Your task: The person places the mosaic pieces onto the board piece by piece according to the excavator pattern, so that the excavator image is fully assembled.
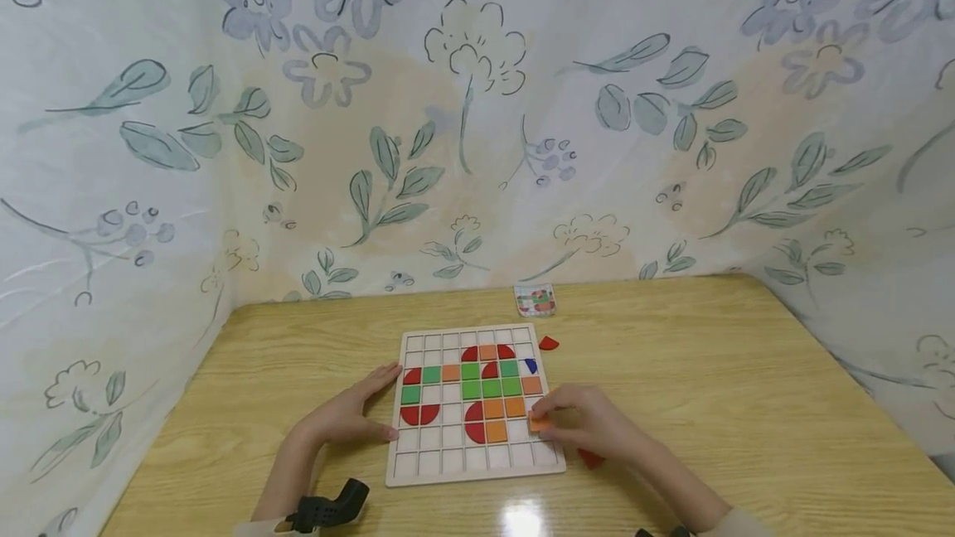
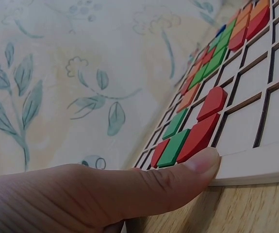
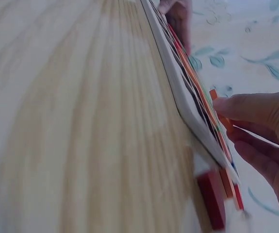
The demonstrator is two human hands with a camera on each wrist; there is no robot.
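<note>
A white grid board [image 1: 429, 466] lies on the table, with red, green, orange and blue flat tiles set in its squares. My right hand [image 1: 589, 421] pinches an orange square tile [image 1: 537, 423] between thumb and fingers over the board's right columns. In the right wrist view that orange tile [image 3: 221, 110] is tilted, close above the board's surface. My left hand [image 1: 343, 408] rests at the board's left edge, fingers spread. Its thumb [image 2: 178, 179] touches the rim beside a red rounded tile [image 2: 200, 137], seen in the left wrist view.
A red tile [image 1: 591, 458] lies by the board's lower right corner, partly under the right hand. Another red quarter-round tile [image 1: 549, 343] is off the upper right edge. A small patterned card [image 1: 535, 300] lies behind the board, near the floral cloth backdrop [image 1: 477, 147].
</note>
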